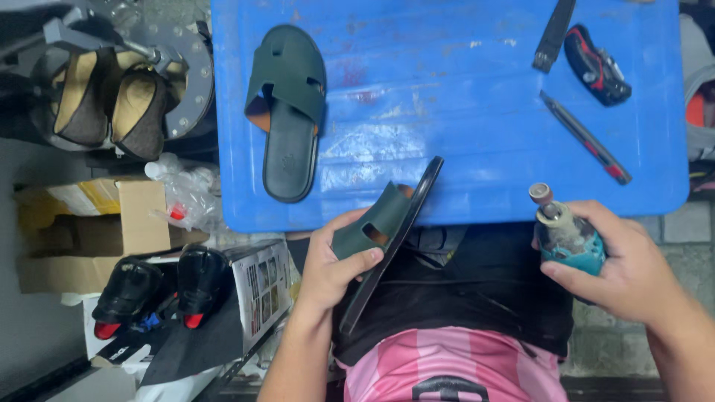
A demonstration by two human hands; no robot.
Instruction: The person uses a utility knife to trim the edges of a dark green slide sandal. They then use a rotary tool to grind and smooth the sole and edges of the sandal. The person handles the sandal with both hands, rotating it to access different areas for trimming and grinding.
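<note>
Left hand (328, 264) closed round a dark green sandal (387, 231), thumb across the strap, sole turned on edge so its black rim faces the right side; sandal held just off the near edge of the blue surface (462, 134), toe end overlapping that edge. Right hand (618, 264) gripping a small teal rotary grinder (566, 231), worn and dusty, sanding drum pointing up and away, well apart from the sandal. Lap beneath both hands covered by a black apron (484, 290) over a pink striped shirt (454, 357).

Judged step: edge of the sole presented for sanding, tool in hand but not yet in contact. Next move, as a judgement: drum brought across to the exposed rim, sandal kept steady on edge, light pressure only, fingers clear of the drum's path.

On the surface: matching green sandal (287, 112) lying flat near the far left corner, sole down, toe toward the near edge. Toward the far right corner, a black strap-like strip (553, 36), a black and red tool (596, 65), and a slim knife (585, 138) with a red end, lying aslant, all apart from one another.

Off the left edge: a pair of brown shoes (112, 104) on a grey metal stand, a cardboard box (112, 223), crumpled clear plastic, and a pair of black shoes (160, 286) with red soles on an open box.
</note>
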